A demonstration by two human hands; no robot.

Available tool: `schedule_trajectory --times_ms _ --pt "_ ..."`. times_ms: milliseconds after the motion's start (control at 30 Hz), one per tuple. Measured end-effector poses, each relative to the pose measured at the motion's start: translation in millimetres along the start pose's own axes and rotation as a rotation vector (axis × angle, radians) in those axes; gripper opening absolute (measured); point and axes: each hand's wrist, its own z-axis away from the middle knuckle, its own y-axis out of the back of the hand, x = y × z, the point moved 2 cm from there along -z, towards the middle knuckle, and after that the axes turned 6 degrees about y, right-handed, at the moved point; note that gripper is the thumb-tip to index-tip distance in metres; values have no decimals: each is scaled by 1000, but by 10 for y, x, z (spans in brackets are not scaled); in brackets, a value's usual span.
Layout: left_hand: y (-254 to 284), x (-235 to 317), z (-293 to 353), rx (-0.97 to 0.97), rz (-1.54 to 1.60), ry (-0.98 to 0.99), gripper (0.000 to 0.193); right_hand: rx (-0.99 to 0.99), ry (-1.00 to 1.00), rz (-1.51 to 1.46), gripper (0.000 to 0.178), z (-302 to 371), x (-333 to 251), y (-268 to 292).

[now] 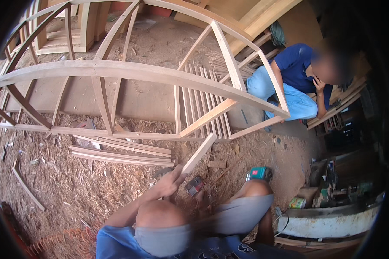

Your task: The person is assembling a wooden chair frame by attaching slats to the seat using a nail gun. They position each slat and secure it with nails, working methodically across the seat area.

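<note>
My left hand [170,183], in front of my left knee, is closed around the lower end of a pale wooden strip [199,153]. The strip slants up and right, its far end close to the lower rail of a large wooden frame [129,68]. Between my knees, a blurred patch seems to be my right hand [199,202]; its fingers are smeared and I cannot tell what they do. Just above it is a small dark and red object [195,185], its kind unclear. A teal power tool [258,173] sits beside my right knee.
Long wooden strips [121,154] lie on the shavings-covered floor left of centre. Slats [205,103] show through the frame's right end. Another person [296,82] in blue crouches beyond that end. A whitish block [328,223] stands at the lower right. An orange coiled hose [60,241] lies lower left.
</note>
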Motion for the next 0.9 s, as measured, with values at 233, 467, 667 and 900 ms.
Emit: schedule_trajectory --times_ms 233,467,667,900 --pt "405 583 -606 -453 -227 -111 35 332 78 -85 28 -382 -1236 1149" --pt "110 827 -876 -311 14 102 36 452 374 141 13 -937 -2167 1412" --pt "-399 936 -1474 -8 125 189 42 361 549 317 18 -1999 -2418 1661" --pt "-632 884 -2859 601 47 54 48 397 823 548 35 -2916 -2614 1757"
